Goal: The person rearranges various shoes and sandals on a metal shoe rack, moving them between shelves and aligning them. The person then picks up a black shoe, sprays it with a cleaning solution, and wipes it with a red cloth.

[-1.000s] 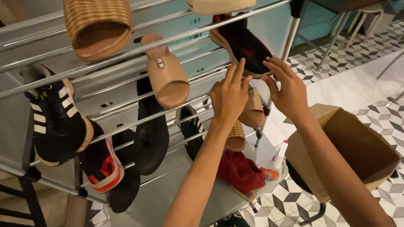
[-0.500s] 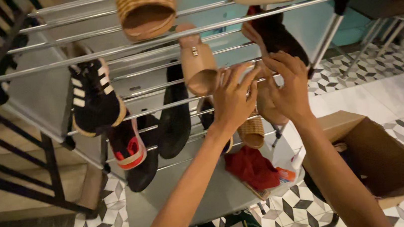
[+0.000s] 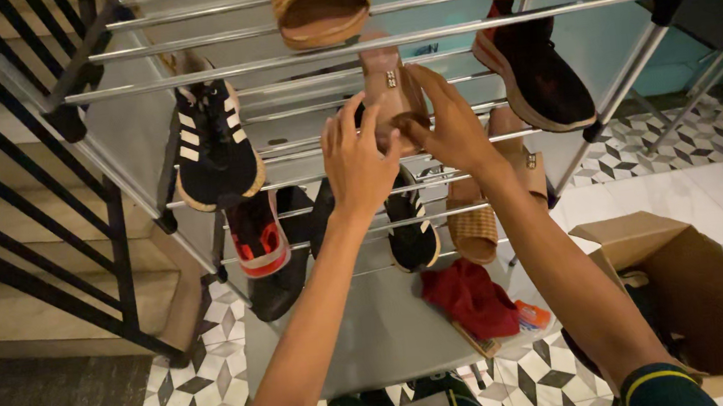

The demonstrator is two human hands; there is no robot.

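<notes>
We have both hands up at the shoe rack (image 3: 381, 47): our right hand (image 3: 452, 126) curls its fingers around the heel end of a tan sandal (image 3: 392, 92), while our left hand (image 3: 359, 160) has its fingers spread loosely, tips just touching the sandal's side to steady it on the bars. Left of our fingers a black striped sneaker (image 3: 211, 147) rests toe-down; below them hangs a woven slide (image 3: 474, 229).

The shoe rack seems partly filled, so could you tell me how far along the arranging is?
Several shoes already sit on the metal shoe rack: a woven slide, a black striped sneaker and a dark shoe. In hand: the left hand and right hand both touch a tan sandal on a middle rail. What may be left: a red cloth item on the bottom shelf and an open cardboard box alongside.
</notes>
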